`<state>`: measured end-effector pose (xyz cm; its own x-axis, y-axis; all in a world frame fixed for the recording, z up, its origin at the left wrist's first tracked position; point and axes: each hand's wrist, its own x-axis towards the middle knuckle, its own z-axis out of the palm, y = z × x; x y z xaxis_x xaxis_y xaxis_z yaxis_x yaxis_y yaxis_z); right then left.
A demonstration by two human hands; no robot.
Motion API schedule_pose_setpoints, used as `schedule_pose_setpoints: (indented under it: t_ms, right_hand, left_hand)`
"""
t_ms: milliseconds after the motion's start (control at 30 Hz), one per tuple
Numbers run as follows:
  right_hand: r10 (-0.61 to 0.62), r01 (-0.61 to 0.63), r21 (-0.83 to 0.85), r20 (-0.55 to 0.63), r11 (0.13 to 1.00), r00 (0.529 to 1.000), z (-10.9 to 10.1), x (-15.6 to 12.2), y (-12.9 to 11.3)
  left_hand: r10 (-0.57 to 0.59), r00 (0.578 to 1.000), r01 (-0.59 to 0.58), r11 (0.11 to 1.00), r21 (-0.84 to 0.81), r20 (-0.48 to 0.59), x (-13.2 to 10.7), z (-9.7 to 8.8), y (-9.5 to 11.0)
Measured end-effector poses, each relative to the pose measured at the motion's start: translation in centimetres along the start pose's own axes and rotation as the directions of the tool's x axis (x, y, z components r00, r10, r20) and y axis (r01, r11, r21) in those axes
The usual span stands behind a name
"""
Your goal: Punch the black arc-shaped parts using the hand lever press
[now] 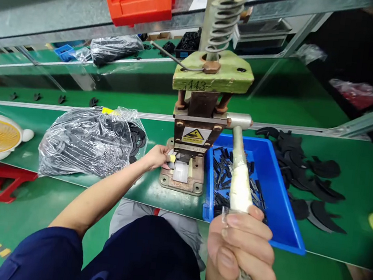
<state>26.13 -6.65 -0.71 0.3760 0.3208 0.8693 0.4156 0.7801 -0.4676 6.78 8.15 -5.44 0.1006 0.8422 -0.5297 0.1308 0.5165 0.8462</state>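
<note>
Press lever (pixel 241 184) on the press (pixel 191 121) is encircled by the right hand (pixel 245 245); fingers of the left hand (pixel 157 157), seemingly pinching a grey piece (pixel 171 165) at the base (pixel 184 187), could be crushed by premature lever travel.

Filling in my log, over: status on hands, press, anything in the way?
Right hand closed around press lever. Left hand at press base, grip unclear. Press upright on bench, blue bin alongside. Possible obstruction: left hand close to press head.
</note>
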Motion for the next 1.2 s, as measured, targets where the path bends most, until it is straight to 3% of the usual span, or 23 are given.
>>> schedule_pose_setpoints:
  t_ms: [67, 100, 300, 433, 500, 600, 667, 733, 833, 967, 1100, 1200]
  right_hand:
    - [-0.044, 0.044, 0.001, -0.138, 0.999, 0.989, 0.8, 0.4, 0.1]
    - [-0.051, 0.051, -0.003, -0.151, 0.999, 0.987, 1.0, 0.4, 0.2]
    - [-0.103, 0.101, -0.030, -0.101, 0.994, 0.990, 0.4, 0.6, 0.7]
    - [-0.195, 0.196, 0.002, -0.107, 0.981, 0.975, 0.2, 0.8, 1.7]
    - [-0.230, 0.235, 0.018, -0.136, 0.972, 0.964, 0.3, 0.9, 2.2]
    - [-0.267, 0.276, 0.024, -0.196, 0.961, 0.944, 0.6, 1.0, 2.7]
    - [-0.273, 0.284, 0.023, -0.217, 0.959, 0.937, 0.8, 1.0, 2.8]
    - [-0.262, 0.271, 0.019, -0.207, 0.962, 0.943, 0.8, 1.0, 2.7]
    - [-0.241, 0.247, 0.015, -0.176, 0.969, 0.954, 0.6, 0.9, 2.4]
    - [-0.184, 0.183, -0.017, -0.142, 0.983, 0.973, 0.3, 0.7, 1.8]
    - [-0.171, 0.167, -0.043, -0.144, 0.985, 0.975, 0.1, 0.6, 1.6]
    - [-0.165, 0.162, -0.035, -0.143, 0.986, 0.976, 0.2, 0.5, 1.6]
  left_hand:
    - [0.002, 1.000, -0.002, 1.000, -0.017, 0.009, -0.2, 0.1, 0.1]
    - [0.004, 1.000, -0.004, 1.000, -0.024, 0.013, -0.3, 0.1, 0.1]
    - [0.043, 0.999, -0.043, 0.998, 0.034, 0.019, 0.1, 0.2, -0.4]
    - [0.216, 0.969, -0.185, 0.958, 0.220, -0.123, 0.8, -2.5, -1.4]
    - [0.333, 0.916, -0.230, 0.892, 0.388, -0.224, 0.9, -5.0, -1.8]
    - [0.474, 0.820, -0.157, 0.725, 0.670, -0.321, 1.1, -8.9, -2.0]
    - [0.544, 0.776, -0.090, 0.596, 0.798, -0.319, 1.4, -10.9, -1.8]
    - [0.601, 0.759, -0.070, 0.457, 0.887, -0.250, 1.8, -11.8, -1.3]
    - [0.601, 0.783, -0.027, 0.295, 0.955, -0.163, 2.5, -11.9, -0.3]
    - [0.525, 0.836, 0.052, 0.216, 0.975, -0.161, 2.8, -11.1, 0.4]
    - [0.490, 0.871, -0.033, 0.130, 0.991, -0.036, 1.6, -11.0, -0.7]
    - [0.520, 0.853, -0.132, 0.154, 0.979, 0.034, 0.1, -11.3, -2.0]
